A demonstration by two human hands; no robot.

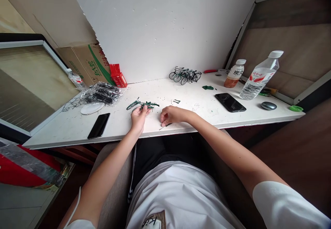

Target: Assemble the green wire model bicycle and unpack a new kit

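My left hand (139, 116) grips a small green model bicycle (142, 104) lying on the white table (64, 127), its fingers closed around the frame. My right hand (171, 114) rests on the table just to the right, fingers curled over a thin metal tool (165, 126) whose tip sticks out toward the table's front edge. A tiny green part (177, 101) lies just beyond the right hand.
Finished model bicycles (185, 74) stand at the back by a white board (165, 29). A bag of parts (103, 93), a white lid (91, 108) and a black phone (98, 125) lie left. Another phone (230, 102), two bottles (259, 76), a mouse (268, 105) sit right.
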